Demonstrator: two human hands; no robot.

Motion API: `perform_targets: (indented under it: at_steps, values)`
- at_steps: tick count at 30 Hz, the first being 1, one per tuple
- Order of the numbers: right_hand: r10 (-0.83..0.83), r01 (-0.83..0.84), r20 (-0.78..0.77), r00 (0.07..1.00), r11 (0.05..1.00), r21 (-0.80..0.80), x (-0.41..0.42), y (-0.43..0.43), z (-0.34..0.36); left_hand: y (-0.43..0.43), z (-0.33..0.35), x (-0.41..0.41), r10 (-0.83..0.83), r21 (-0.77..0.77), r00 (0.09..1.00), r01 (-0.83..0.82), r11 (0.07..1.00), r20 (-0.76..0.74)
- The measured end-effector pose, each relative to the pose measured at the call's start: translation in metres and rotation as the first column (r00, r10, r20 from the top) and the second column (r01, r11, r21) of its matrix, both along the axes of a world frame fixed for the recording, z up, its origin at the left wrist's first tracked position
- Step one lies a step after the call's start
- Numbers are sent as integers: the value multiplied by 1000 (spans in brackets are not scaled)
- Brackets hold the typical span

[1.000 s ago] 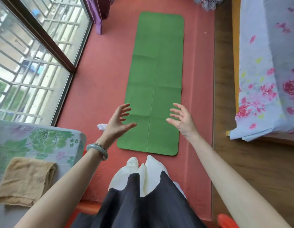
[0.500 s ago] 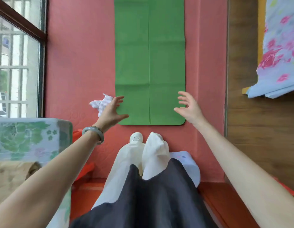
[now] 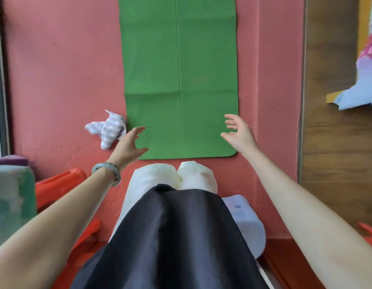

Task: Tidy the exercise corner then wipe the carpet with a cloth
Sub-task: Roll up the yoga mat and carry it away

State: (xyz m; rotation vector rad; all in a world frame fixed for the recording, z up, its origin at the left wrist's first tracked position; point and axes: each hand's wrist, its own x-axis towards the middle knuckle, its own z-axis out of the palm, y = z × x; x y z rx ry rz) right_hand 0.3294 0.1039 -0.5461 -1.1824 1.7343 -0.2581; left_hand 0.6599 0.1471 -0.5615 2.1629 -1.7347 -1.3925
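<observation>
I'm looking at a home bedroom corner: green exercise mat (image 3: 178, 59) flat on a red carpet (image 3: 62, 69), wood floor (image 3: 331, 142) beside it, what looks like a floral bedsheet (image 3: 366, 80) hanging at right, window frame (image 3: 1, 80) left.

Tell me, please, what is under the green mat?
The green mat lies flat on the red carpet, which shows along its left, right and near edges. The part directly beneath is covered, so anything else under it cannot be seen.
</observation>
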Motion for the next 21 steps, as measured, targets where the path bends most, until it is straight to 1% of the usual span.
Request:
perform_targets:
  at_steps: [5,9,13,17,19,21]
  values:
    - [102,-102,-24,994,995,25,4,-11,-82,-16,-77,3,-39,3,999,39,999,32]
    - [191,-187,-67,979,980,61,0,-7,-157,-10,-154,11,-103,64,992,98,993,70]
    - [288,-278,-88,953,954,114,-7,3,-224,4,-223,16,-103,136,992,92,986,79]
    - [394,-378,-100,914,913,152,-13,16,-279,21,-281,16,-174,157,983,162,974,66]
    - [449,-431,-105,887,889,155,-13,21,-302,27,-302,14,-211,139,976,201,970,57]
    - [518,-504,-117,847,854,133,-8,25,-320,31,-319,13,-281,69,958,277,958,58]
